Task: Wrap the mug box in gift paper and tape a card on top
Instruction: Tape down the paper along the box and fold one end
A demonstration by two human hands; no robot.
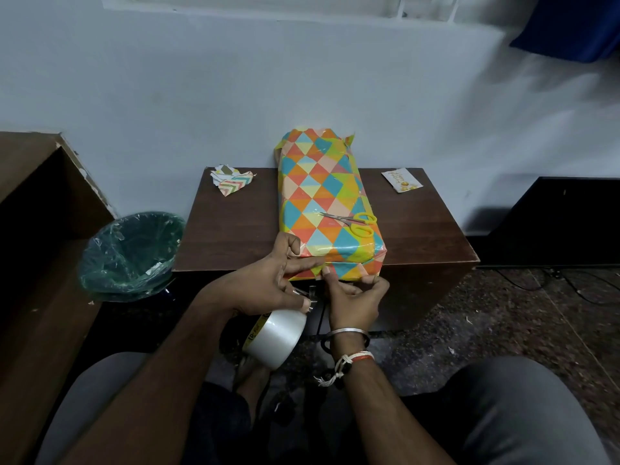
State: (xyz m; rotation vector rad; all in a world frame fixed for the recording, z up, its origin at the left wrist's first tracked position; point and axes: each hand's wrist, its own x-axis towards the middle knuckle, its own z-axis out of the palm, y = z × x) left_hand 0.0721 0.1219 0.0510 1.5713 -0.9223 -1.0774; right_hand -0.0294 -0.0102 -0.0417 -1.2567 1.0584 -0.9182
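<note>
On the dark brown wooden counter [235,229] lies the long box wrapped in multicoloured triangle-print gift paper [318,189], near end at the counter's front edge, yellow-handled scissors [352,223] on top. My left hand [268,283] presses a straight forefinger on the near end flap, lower fingers curled on the clear tape roll [275,340]. My right hand [355,297] pinches the flap's lower edge. Small white greeting card [402,180] back right, crumpled paper scrap [231,179] back left.

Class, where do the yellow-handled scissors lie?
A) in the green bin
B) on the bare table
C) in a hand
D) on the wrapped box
D: the yellow-handled metal scissors lie on top of the box wrapped in multicoloured triangle-patterned paper.
</note>
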